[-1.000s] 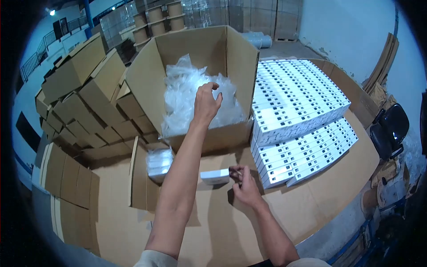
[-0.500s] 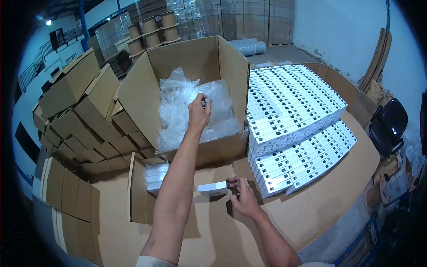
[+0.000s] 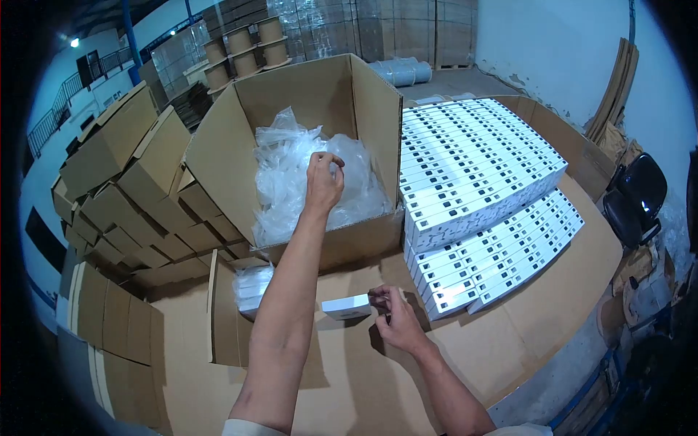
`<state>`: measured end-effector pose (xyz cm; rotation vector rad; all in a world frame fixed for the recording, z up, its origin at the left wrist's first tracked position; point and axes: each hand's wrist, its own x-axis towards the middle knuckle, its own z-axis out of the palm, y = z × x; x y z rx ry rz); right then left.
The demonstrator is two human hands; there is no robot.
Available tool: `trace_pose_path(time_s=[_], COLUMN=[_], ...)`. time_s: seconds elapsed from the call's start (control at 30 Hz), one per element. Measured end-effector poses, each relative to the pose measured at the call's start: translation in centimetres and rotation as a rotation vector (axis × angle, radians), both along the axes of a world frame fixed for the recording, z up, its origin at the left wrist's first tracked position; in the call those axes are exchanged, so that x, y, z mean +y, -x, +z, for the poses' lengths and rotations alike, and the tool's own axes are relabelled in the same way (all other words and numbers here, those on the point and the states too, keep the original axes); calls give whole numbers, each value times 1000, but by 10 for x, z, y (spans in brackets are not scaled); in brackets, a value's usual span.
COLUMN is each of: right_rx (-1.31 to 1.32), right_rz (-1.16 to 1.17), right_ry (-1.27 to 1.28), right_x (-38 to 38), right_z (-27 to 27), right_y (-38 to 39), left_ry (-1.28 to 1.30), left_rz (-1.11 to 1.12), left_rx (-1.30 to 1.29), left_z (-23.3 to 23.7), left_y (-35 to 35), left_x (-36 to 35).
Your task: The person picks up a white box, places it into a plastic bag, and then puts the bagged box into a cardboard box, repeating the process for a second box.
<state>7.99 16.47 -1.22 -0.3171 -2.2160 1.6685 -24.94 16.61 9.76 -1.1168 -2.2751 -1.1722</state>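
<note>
My left hand (image 3: 324,180) is over a large open carton (image 3: 294,87) filled with clear plastic bags (image 3: 280,171). Its fingers curl together against the bags; whether a bag is pinched between them I cannot make out. Lower down, my right hand (image 3: 396,320) grips the right end of a small white box (image 3: 346,307) between thumb and fingers, just above the cardboard-covered table. Beside my left forearm, a smaller open carton (image 3: 225,312) holds bagged packs (image 3: 251,287), partly hidden by the arm.
Tightly packed rows of white boxes (image 3: 480,167) with small dark squares are stacked in two tiers on the right. Empty brown cartons (image 3: 123,211) pile up at left. A black chair (image 3: 636,196) stands beyond the table's right edge. Cable spools (image 3: 247,54) are behind.
The view has shifted slightly. My left hand has turned a little over the bags, its fingers curling. My right hand stays on the white box, which has barely moved.
</note>
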Motion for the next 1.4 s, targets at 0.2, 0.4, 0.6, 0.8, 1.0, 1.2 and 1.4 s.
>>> trace_pose_path(time_s=[0.2, 0.4, 0.6, 0.8, 1.0, 1.2, 1.4], right_rx=[-6, 16, -6, -10, 53, 108, 167], right_rz=[-4, -5, 0, -12, -18, -82, -220], right_ry=[-45, -40, -51, -62, -52, 2, -10], right_x=[0, 0, 0, -3, -1, -6, -16], right_z=[2, -3, -5, 8, -6, 0, -13], right_y=[-1, 0, 0, -2, 0, -12, -28], left_ry=[73, 417, 20, -512, -671, -780, -925], left_rz=[-25, -19, 21, 8, 120, -3, -124], left_rx=[294, 427, 270, -142, -98, -305, -590], left_z=[22, 17, 14, 32, 64, 91, 24], left_y=[-37, -33, -22, -2, 5, -104, -190], left_x=[0, 2, 4, -3, -27, -79, -135])
